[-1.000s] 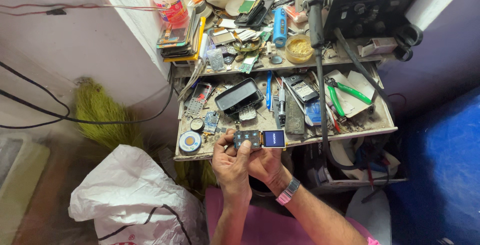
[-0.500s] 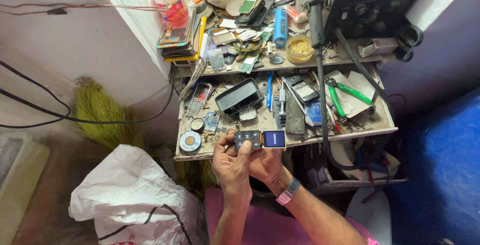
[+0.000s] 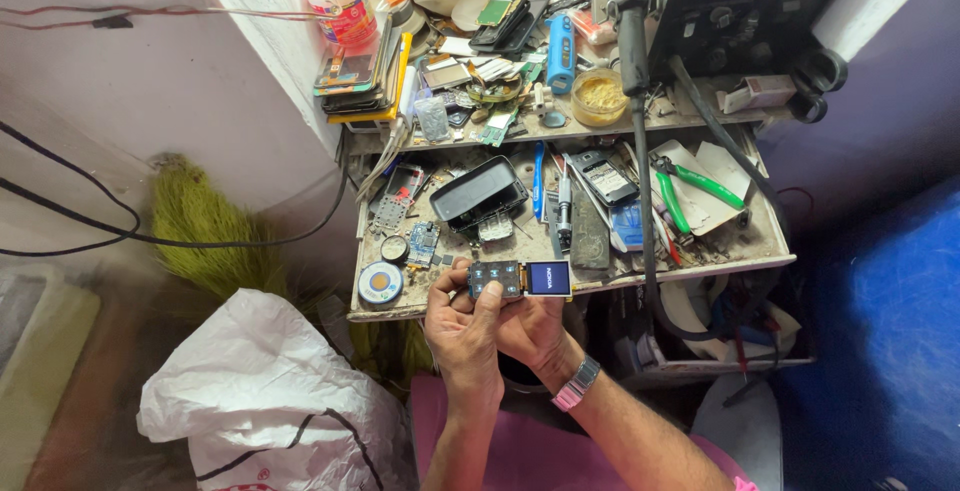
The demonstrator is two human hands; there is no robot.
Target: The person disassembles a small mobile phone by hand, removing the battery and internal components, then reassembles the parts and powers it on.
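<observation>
While the bench (image 3: 700, 251) fills the middle and top of the frame, buried in phone parts, a white bag (image 3: 250, 401) sits lower left and a broom (image 3: 205, 236) leans just above it. Centre frame, both hands meet at the bench's front edge: left hand (image 3: 465, 336) and right hand (image 3: 535, 326) have their fingers clamped on a small phone board (image 3: 497, 279), its lit blue screen (image 3: 549, 278) sticking out to the right. Green pliers (image 3: 700, 189) lie right of centre, a solder reel (image 3: 381, 283) just left of the hands.
</observation>
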